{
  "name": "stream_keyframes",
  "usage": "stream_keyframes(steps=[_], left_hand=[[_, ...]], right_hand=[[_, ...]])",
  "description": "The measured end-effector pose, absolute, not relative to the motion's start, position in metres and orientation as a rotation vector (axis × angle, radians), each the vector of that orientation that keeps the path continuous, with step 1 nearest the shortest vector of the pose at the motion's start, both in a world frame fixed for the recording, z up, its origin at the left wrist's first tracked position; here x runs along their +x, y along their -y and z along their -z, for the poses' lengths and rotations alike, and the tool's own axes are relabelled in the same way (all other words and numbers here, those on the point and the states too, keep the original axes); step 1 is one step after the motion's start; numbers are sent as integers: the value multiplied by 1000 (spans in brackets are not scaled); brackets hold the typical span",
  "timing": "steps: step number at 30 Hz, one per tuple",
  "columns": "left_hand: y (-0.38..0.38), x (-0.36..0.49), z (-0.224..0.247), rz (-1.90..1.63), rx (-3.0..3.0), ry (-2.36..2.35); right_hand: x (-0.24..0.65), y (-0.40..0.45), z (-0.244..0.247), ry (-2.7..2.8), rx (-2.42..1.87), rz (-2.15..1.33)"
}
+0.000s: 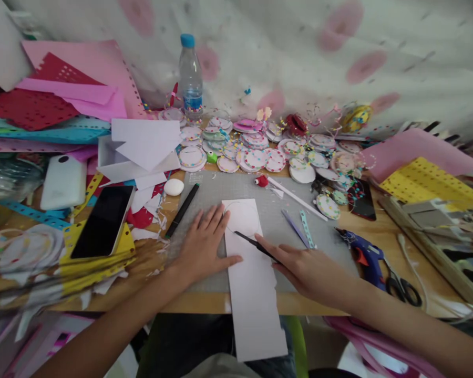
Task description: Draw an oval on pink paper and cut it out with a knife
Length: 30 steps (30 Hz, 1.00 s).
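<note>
A long strip of white card (256, 299) lies on the grey cutting mat (205, 189) and hangs over the table's front edge. Near its top end is a thin round outline. My left hand (205, 244) rests flat with fingers spread, its fingertips and thumb at the card's left edge. In my right hand (299, 265) is a slim black craft knife (256, 243), its tip touching the card at the lower left of the outline. A black marker (182, 211) lies on the mat left of my left hand.
Decorated paper discs (254, 157) crowd the back, beside a plastic bottle (190, 79). On the right lie a blue glue gun (364, 254) and scissors (404, 289). A phone (104, 223), paper scraps and an egg-shaped white object (174, 187) are on the left.
</note>
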<state>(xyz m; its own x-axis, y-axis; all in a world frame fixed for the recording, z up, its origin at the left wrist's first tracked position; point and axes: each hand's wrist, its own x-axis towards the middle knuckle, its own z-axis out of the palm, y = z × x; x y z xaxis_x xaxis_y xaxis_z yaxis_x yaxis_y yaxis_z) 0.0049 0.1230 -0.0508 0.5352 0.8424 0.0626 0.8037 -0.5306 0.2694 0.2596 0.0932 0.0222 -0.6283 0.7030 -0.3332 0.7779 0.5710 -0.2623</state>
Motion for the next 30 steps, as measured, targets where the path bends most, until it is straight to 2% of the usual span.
stream_keyframes(steps=[30], left_hand=[[-124,4,54,-304,2559,-1374]], right_hand=[[270,-98,-24,-2687,1074,358]])
